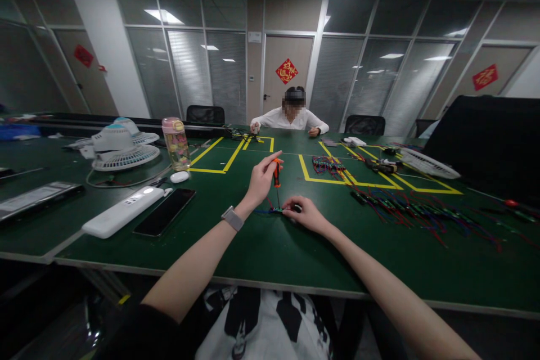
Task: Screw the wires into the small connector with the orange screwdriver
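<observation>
My left hand, with a watch on its wrist, is closed around the handle of an orange and black screwdriver. The screwdriver stands nearly upright, its thin shaft pointing down to a small green circuit board on the table. Red and blue wires lead off the board's left side. My right hand rests on the table with its fingertips pinching the board's right end. Whether the screwdriver tip sits in a screw is too small to make out.
Several wired boards lie at the right, with another bundle inside yellow tape. A phone, a white power strip, a bottle and fan parts occupy the left. Across the table sits a person in white.
</observation>
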A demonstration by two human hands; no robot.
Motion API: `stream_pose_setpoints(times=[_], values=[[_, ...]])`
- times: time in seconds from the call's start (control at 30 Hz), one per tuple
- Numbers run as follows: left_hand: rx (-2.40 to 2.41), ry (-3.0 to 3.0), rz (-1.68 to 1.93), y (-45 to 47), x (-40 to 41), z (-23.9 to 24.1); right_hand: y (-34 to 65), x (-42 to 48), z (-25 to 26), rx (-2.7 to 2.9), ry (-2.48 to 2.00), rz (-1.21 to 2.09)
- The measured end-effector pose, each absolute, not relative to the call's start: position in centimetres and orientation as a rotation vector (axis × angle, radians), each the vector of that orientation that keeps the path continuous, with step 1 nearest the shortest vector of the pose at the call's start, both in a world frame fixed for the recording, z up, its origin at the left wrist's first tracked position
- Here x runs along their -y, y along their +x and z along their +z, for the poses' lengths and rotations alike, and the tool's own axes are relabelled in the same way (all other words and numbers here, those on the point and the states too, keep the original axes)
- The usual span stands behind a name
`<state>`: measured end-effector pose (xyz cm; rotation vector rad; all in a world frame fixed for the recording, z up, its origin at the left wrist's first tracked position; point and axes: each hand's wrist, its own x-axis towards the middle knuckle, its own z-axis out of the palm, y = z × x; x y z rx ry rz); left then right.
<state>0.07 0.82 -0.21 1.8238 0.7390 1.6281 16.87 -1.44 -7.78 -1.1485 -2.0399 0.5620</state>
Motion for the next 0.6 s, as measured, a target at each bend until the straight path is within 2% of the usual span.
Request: stream_pose_setpoints(times=[0.6], values=[[-0.852, 1.947, 1.727, 0.18, -0.42, -0.4, 16.86, 1.14, -8.07, 2.014, -1.181, 0.594]])
